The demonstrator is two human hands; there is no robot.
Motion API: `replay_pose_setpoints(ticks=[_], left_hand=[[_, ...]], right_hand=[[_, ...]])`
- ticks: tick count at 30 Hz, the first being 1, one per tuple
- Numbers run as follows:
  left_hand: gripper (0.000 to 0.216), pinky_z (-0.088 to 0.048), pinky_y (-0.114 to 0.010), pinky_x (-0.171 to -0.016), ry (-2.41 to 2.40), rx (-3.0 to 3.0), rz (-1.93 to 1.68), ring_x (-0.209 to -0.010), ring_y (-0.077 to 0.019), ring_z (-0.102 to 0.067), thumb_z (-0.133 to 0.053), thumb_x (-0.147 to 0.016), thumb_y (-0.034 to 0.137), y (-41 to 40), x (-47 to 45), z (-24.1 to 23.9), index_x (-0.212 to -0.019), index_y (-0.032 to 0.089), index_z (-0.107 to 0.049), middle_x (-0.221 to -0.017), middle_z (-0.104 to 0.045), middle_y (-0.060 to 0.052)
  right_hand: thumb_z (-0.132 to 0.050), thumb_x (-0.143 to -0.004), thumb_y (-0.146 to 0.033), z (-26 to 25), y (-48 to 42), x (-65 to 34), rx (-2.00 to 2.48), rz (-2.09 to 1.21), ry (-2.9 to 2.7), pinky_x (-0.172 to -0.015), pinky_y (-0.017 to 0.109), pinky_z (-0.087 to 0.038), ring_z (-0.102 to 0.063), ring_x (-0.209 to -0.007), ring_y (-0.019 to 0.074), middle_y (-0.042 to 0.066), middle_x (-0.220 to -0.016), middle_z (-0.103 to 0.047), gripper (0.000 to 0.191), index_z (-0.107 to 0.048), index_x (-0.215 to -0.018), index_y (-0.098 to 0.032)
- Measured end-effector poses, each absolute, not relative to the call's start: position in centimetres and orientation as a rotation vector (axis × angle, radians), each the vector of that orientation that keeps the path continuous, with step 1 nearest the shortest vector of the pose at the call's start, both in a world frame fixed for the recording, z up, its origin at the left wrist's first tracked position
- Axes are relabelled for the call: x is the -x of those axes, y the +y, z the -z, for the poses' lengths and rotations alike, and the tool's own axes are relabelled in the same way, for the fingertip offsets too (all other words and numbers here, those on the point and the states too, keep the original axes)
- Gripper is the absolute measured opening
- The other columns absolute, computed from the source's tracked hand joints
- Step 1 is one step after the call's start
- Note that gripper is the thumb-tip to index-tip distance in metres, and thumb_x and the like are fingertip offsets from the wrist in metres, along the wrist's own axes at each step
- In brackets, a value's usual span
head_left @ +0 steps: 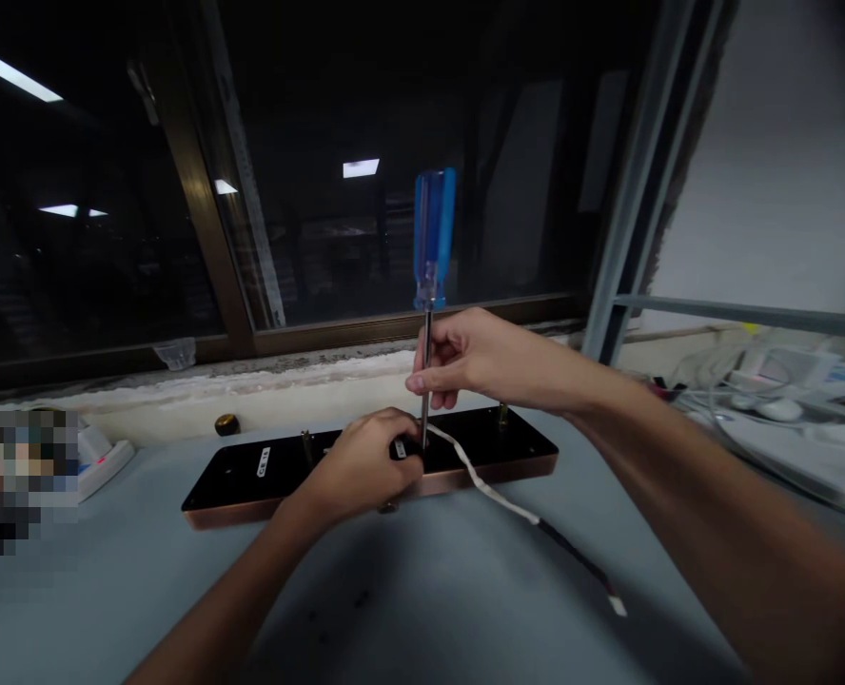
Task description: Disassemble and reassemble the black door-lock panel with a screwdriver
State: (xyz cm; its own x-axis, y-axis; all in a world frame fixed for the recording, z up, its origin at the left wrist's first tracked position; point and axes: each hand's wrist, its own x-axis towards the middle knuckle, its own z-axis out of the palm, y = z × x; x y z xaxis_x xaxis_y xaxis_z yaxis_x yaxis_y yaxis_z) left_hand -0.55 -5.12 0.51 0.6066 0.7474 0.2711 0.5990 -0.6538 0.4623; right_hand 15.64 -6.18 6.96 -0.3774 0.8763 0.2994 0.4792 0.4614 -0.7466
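Note:
A screwdriver [434, 238] with a clear blue handle stands upright, its tip down at a long black panel with a copper-coloured rim [244, 512]. My right hand [465, 362] is closed, pinching the metal shaft between thumb and fingers below the handle. Resting on the middle of the panel, my left hand [369, 461] has its fingers curled in beside the screwdriver's tip; whatever they pinch is hidden. A cable in a white sleeve [490, 490] runs from the panel to a small white connector [617, 605] on the table. Brass posts [503, 415] rise from the panel.
Several small dark screws [361, 598] lie on the blue-grey table [422, 618]. Behind the panel sits a round black-and-brass knob [226, 424]. A window [323, 238] is at the back. A metal rack [743, 316] with cables and white devices stands right. A white device [108, 466] lies left.

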Motion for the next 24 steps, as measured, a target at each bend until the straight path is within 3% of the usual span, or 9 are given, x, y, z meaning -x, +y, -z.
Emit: replay_pose_setpoints(ticks=[3, 6, 10, 13, 16, 20, 24], left_hand=[[0.032, -0.04, -0.027, -0.086, 1.007, -2.411, -0.661, -0.098, -0.0195, -0.054, -0.053, -0.064, 0.014, -4.8, 1.1, -0.6, -0.094, 0.019, -0.061, -0.105, -0.061, -0.002], [0.03, -0.04, -0.028, -0.087, 0.976, -2.332, -0.668, -0.098, -0.0193, -0.054, -0.053, -0.066, 0.016, -4.4, 1.4, -0.5, -0.094, 0.019, -0.061, -0.105, -0.061, -0.002], [0.021, -0.04, -0.03, -0.083, 0.961, -2.272, -0.672, -0.09, -0.0189, -0.056, -0.053, -0.075, 0.032, -4.1, 1.3, -0.1, -0.089, 0.019, -0.062, -0.095, -0.064, -0.001], [0.023, -0.04, -0.028, -0.079, 0.98, -2.311, -0.699, -0.084, -0.0175, -0.056, -0.051, -0.078, 0.037, -4.2, 1.0, 0.0, -0.081, 0.018, -0.063, -0.088, -0.063, -0.001], [0.02, -0.04, -0.028, -0.078, 1.011, -2.352, -0.714, -0.083, -0.0171, -0.056, -0.052, -0.078, 0.034, -4.3, 0.8, 0.0, -0.075, 0.018, -0.064, -0.087, -0.063, -0.002], [0.019, -0.04, -0.028, -0.08, 0.999, -2.258, -0.701, -0.088, -0.0178, -0.057, -0.054, -0.075, 0.03, -4.2, 1.0, -0.1, -0.086, 0.019, -0.065, -0.093, -0.064, -0.002], [0.023, -0.041, -0.03, -0.084, 1.017, -2.118, -0.667, -0.092, -0.018, -0.057, -0.052, -0.073, 0.017, -4.1, 1.2, -0.3, -0.091, 0.018, -0.064, -0.098, -0.066, -0.001]], right_hand=[[-0.067, -0.067, -0.03, -6.3, -5.4, -15.6, 1.204, -0.536, -2.006, -0.04, 0.02, -0.044, -0.058, -0.046, 0.0111, -0.001, -0.052, -0.057, 0.021, -0.052, -0.062, -0.016], [-0.064, -0.07, -0.032, -5.7, -4.9, -15.2, 1.189, -0.486, -1.977, -0.037, 0.019, -0.042, -0.055, -0.041, 0.0098, -0.002, -0.05, -0.054, 0.022, -0.049, -0.062, -0.017], [-0.057, -0.074, -0.017, -5.5, -5.0, -14.8, 1.02, -0.83, -1.891, -0.039, 0.018, -0.043, -0.053, -0.041, 0.0066, -0.005, -0.057, -0.054, 0.009, -0.049, -0.078, -0.017], [-0.055, -0.075, -0.013, -6.0, -5.5, -15.2, 0.957, -1.053, -1.916, -0.049, 0.02, -0.047, -0.056, -0.05, 0.0066, -0.003, -0.064, -0.059, 0.012, -0.051, -0.085, -0.017], [-0.058, -0.073, -0.013, -6.5, -5.7, -15.8, 0.989, -1.051, -1.966, -0.056, 0.023, -0.049, -0.058, -0.054, 0.0079, -0.002, -0.065, -0.061, 0.007, -0.055, -0.079, -0.014], [-0.065, -0.067, -0.016, -6.4, -5.4, -15.9, 1.063, -0.866, -1.984, -0.048, 0.02, -0.047, -0.057, -0.048, 0.0081, -0.004, -0.053, -0.058, 0.01, -0.055, -0.067, -0.014], [-0.064, -0.068, -0.018, -6.1, -5.1, -15.4, 1.058, -0.782, -1.995, -0.047, 0.021, -0.048, -0.058, -0.048, 0.0089, -0.003, -0.055, -0.058, 0.01, -0.054, -0.067, -0.015]])
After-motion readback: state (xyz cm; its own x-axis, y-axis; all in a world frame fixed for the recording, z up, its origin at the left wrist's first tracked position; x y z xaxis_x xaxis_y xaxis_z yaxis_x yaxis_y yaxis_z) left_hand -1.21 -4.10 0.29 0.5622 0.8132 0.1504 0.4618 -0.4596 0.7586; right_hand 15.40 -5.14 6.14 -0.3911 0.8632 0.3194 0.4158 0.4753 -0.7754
